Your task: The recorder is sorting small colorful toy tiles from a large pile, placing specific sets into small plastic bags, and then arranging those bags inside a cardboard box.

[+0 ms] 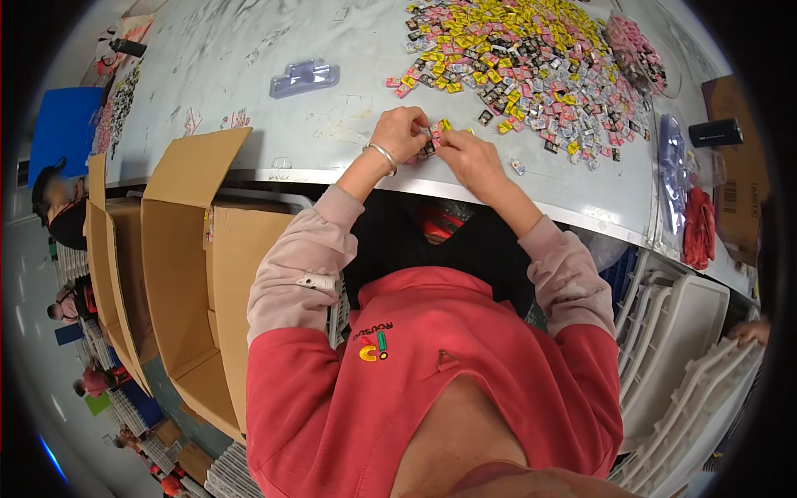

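Marble-streaked and pale, the bench (357, 41) spans the workroom before you. Beside its near edge, at left, an open cardboard box (178, 249) stands with flaps raised, presumably for easy access. Farther in lies a clear plastic tray (305, 79), apart from your hands. Your left hand (400, 133), fingers curled inward, pinches small pink-and-yellow pieces (437, 133) just inside the near edge; your right hand (475, 162) grasps them from the opposite side, probably so that each steadies the other. Both forearms angle inward across that edge. Rightward, a loose pile (531, 83) spreads toward the far edge, likely for short reaches; beside it sits a clear bag (635, 50) of pink pieces.
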`<move>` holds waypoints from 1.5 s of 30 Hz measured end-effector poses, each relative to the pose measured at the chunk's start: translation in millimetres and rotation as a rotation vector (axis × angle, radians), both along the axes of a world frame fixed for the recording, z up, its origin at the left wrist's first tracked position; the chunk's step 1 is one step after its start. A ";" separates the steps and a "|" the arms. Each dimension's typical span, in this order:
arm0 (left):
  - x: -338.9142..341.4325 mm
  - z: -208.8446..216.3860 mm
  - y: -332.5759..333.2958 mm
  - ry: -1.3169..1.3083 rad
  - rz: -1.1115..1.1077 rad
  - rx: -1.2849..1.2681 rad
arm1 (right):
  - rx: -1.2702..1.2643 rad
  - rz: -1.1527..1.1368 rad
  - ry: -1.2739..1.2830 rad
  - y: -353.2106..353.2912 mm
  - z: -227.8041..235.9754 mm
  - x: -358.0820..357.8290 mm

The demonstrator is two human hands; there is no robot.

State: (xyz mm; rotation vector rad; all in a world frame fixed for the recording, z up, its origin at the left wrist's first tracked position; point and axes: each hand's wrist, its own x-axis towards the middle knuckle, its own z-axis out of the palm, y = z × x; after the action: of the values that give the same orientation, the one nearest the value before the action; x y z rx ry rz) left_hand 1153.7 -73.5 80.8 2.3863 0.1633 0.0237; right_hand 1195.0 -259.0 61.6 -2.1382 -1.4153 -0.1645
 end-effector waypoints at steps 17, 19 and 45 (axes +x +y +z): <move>-2.8 -3.4 12.3 0.058 0.013 -0.146 | -0.050 -0.236 0.211 26.3 7.4 37.2; -0.8 -4.3 11.5 0.078 0.016 -0.139 | -0.064 -0.243 0.249 28.7 5.9 35.6; -12.3 -15.6 18.6 -0.081 0.013 -0.029 | -0.056 0.071 -0.101 24.5 11.2 14.1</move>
State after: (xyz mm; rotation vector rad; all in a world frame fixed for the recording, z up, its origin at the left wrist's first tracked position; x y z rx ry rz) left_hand 1141.4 -54.9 65.2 2.3511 0.1403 0.1228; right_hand 1209.1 -234.5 72.8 -2.1473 -1.5687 -0.2109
